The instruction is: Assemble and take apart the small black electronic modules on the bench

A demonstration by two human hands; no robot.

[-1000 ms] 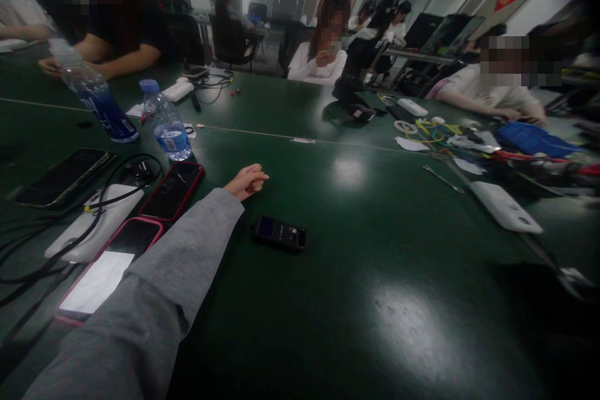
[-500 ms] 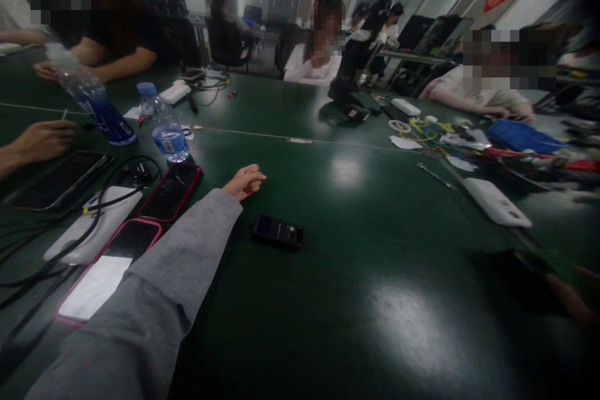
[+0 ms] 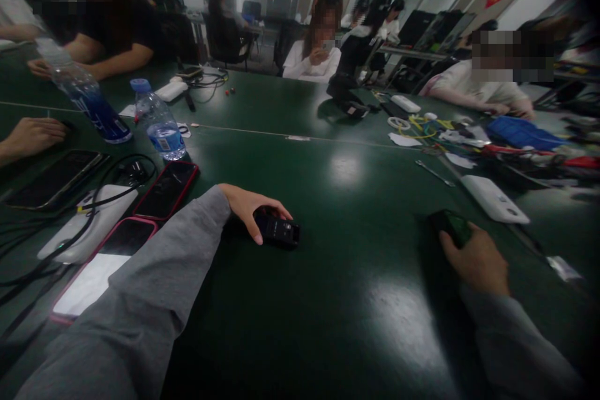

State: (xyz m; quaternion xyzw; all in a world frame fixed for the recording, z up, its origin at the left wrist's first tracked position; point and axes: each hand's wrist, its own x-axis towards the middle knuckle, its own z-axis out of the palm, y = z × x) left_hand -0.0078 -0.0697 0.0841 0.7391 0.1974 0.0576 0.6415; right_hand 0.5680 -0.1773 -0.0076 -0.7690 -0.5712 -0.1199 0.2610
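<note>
My left hand (image 3: pixel 250 209), in a grey sleeve, reaches over a small black handheld device (image 3: pixel 280 231) with a little screen and buttons. The thumb lies along its near side and the fingers along its far side, closed around it; its left end is hidden under the palm. The device rests on the green table (image 3: pixel 319 300). On the right, my right hand (image 3: pixel 478 259) grips a dark flat object like a phone (image 3: pixel 450 228), its glossy face reflecting green. The far end of that object is dim and slightly blurred.
Left of my arm lie a red-edged phone (image 3: pixel 167 189), a pink-cased phone (image 3: pixel 89 290), a white power bank (image 3: pixel 65 244) and black cables. Two bottles stand behind, one a water bottle (image 3: pixel 164 131). To the right are a wrench (image 3: pixel 435 173), a white device (image 3: pixel 494 199) and a blue tray (image 3: pixel 525 132).
My left hand has opened from a loose fist and moved right and nearer, onto the black device. My right hand has come into clearer view from the right with the dark phone-like object.
</note>
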